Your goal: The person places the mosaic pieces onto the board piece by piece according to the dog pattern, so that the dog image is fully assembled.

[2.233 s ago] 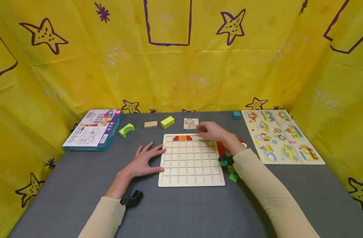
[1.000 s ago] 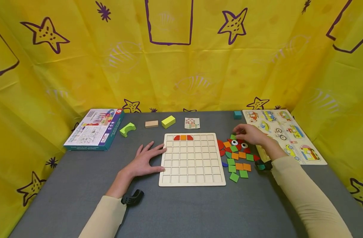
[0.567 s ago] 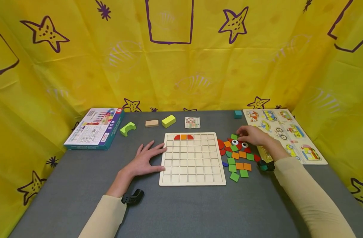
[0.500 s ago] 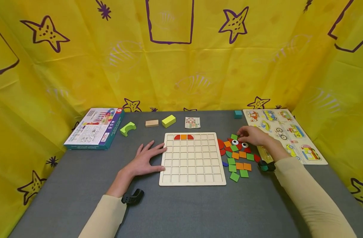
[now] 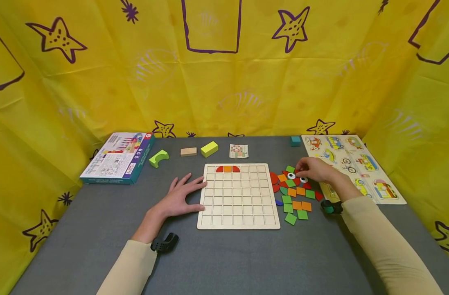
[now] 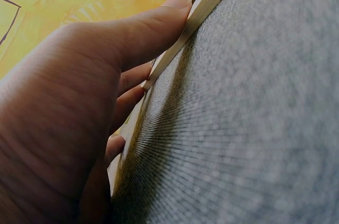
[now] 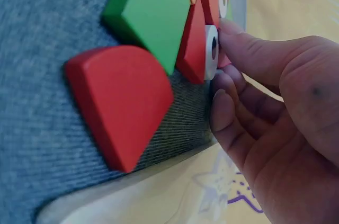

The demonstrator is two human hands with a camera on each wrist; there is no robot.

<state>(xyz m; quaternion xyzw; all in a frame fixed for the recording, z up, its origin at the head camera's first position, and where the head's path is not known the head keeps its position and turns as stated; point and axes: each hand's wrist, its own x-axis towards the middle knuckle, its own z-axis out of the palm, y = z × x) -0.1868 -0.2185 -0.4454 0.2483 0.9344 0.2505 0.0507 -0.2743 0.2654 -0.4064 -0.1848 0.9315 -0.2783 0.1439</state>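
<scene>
A pale wooden grid board (image 5: 237,201) lies mid-table, with two red quarter-round tiles and an orange square tile (image 5: 227,169) in its top row. My left hand (image 5: 177,198) rests at the board's left edge, fingers spread, thumb and fingertips touching the rim. At the right is a pile of green, orange and red tiles (image 5: 301,191). Over its far end, my right hand (image 5: 317,169) has thumb and fingers curled round a red tile (image 7: 224,61), mostly hidden, beside a white eye piece (image 7: 211,52). A loose red quarter-round tile (image 7: 122,97) lies nearer that wrist camera.
Behind the board lie a small pattern card (image 5: 239,151), a yellow block (image 5: 209,149), a wooden block (image 5: 188,152) and a green arch (image 5: 159,158). A box (image 5: 117,157) stands left. A picture puzzle board (image 5: 357,172) and teal block (image 5: 295,141) are right.
My right hand has moved from the board's top right corner to the far end of the tile pile, then stayed nearly still there. The left hand has kept its place.
</scene>
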